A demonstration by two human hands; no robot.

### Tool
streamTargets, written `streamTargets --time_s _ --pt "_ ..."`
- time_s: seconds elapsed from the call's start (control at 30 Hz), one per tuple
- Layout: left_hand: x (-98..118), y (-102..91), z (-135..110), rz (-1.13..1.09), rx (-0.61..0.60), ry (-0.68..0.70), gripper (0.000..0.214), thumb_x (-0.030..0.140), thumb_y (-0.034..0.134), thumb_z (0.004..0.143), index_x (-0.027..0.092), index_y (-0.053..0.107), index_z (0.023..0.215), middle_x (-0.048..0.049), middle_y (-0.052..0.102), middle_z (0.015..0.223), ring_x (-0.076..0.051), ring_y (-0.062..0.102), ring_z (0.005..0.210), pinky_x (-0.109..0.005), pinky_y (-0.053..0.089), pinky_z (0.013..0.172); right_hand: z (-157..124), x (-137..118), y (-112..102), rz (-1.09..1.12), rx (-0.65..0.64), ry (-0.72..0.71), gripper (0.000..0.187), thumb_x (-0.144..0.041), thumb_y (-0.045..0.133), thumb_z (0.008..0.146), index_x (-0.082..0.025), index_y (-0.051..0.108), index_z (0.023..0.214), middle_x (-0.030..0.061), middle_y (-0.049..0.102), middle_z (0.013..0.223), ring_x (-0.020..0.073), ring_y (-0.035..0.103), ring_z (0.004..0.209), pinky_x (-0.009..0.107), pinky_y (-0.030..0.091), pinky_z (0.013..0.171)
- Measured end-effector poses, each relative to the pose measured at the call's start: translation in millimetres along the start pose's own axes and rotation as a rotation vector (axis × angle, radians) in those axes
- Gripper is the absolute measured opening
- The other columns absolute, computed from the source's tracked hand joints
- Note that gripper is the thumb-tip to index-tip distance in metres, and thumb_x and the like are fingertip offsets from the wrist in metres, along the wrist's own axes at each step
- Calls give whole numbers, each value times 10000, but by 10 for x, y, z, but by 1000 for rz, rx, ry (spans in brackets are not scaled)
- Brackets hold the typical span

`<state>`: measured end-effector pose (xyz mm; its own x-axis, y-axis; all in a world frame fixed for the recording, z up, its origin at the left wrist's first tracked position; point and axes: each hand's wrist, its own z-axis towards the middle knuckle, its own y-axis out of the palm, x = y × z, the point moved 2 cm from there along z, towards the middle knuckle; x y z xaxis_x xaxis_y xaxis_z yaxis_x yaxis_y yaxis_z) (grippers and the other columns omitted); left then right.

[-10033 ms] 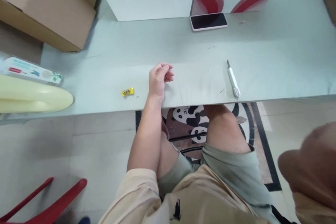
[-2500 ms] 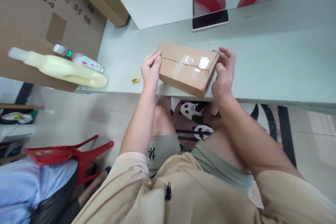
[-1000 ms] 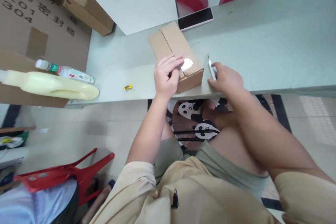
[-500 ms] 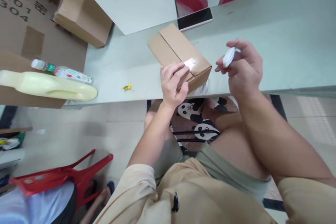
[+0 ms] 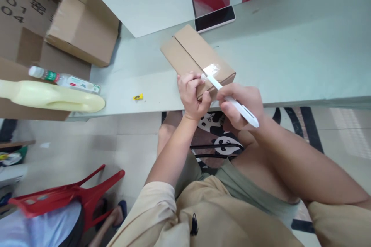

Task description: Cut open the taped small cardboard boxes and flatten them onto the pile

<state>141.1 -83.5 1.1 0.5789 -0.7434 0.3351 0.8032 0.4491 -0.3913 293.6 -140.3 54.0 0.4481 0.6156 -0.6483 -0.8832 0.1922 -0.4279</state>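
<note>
The right hand had come across to the near end of the small carton, where half a second earlier it had been held off to the right of it. Its thumb and fingers pinched the white cutter, which slanted over the carton's top, its front end at the seam beside the shiny tape; whether the blade had gone in could not be told. The left hand stayed on the near left part of the carton, fingers bent over the top and thumb apart; whether it gripped or only pressed was unclear. The carton lay slantwise on the surface, near the phone, almost as it had half a second before; 2.5 seconds earlier both hands had held it by its ends. The yellow packet remained to its left, well apart.
</note>
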Motion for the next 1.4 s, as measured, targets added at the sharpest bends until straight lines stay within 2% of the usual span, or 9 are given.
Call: streamTargets --time_s 0.17,0.4,0.63,0.77,0.87,0.97,1.03,1.23,1.4 --pt "-1 12 -1 9 -3 -5 252 468 379 999 251 506 1022 -60 627 1040 -240 618 1097 -485 389 1103 -3 4 19 -70 -6 48 257 -375 456 971 -206 584 826 -35 557 564 81 468 486 222 329 500" --pt "18 -7 -7 -3 -28 -43 267 483 367 991 259 509 1025 -65 641 1064 -248 615 1119 -495 356 1137 -22 -143 53 -134 -79 156 267 -394 443 934 -226 584 783 -23 542 528 104 467 472 235 305 496" --pt "14 -18 0 -10 -60 -58 243 465 396 967 263 521 1015 -63 652 1054 -247 616 1102 -495 339 1144 -3 -156 148 -144 8 212 233 -349 449 928 -226 564 768 -27 575 529 96 463 440 234 299 464" --pt "16 -31 25 -20 -17 -20 212 431 431 968 250 535 1006 -64 642 1028 -239 617 1077 -483 363 1120 -53 -166 67 -57 57 11 231 -331 454 916 -232 517 716 -39 499 473 100 435 413 246 334 463" --pt "17 -61 43 -17 -16 0 213 427 439 970 242 538 1003 -69 638 1016 -238 618 1067 -478 394 1090 -110 -148 -39 0 221 -150 225 -353 468 908 -249 524 717 -31 506 486 123 451 424 287 374 493" --pt "7 -140 32 -22 -40 5 218 430 464 969 236 543 1029 -79 633 1044 -240 614 1097 -473 412 1083 -92 52 -114 -20 409 110 102 -349 530 903 -266 548 845 -25 598 599 151 550 512 310 438 550" --pt "-13 -235 -6 -23 -61 -21 235 441 474 968 235 547 1055 -87 624 1079 -246 608 1130 -480 416 1094 -45 253 -124 4 403 328 100 -329 556 884 -268 525 956 -13 660 725 174 636 639 323 490 618" --pt "-140 -689 -255 18 -74 -166 334 495 470 957 228 539 1144 -118 557 1165 -262 581 1173 -473 485 1049 17 768 -51 -84 59 678 344 -314 593 798 -264 491 1123 70 728 1060 253 681 853 406 510 755" --pt "-179 -959 -360 117 -171 -335 697 630 619 839 243 457 1395 -175 395 1420 -344 446 1391 -487 517 1028 5 832 143 20 -148 769 325 -374 574 805 -256 499 1098 113 726 1140 278 688 883 423 508 774"
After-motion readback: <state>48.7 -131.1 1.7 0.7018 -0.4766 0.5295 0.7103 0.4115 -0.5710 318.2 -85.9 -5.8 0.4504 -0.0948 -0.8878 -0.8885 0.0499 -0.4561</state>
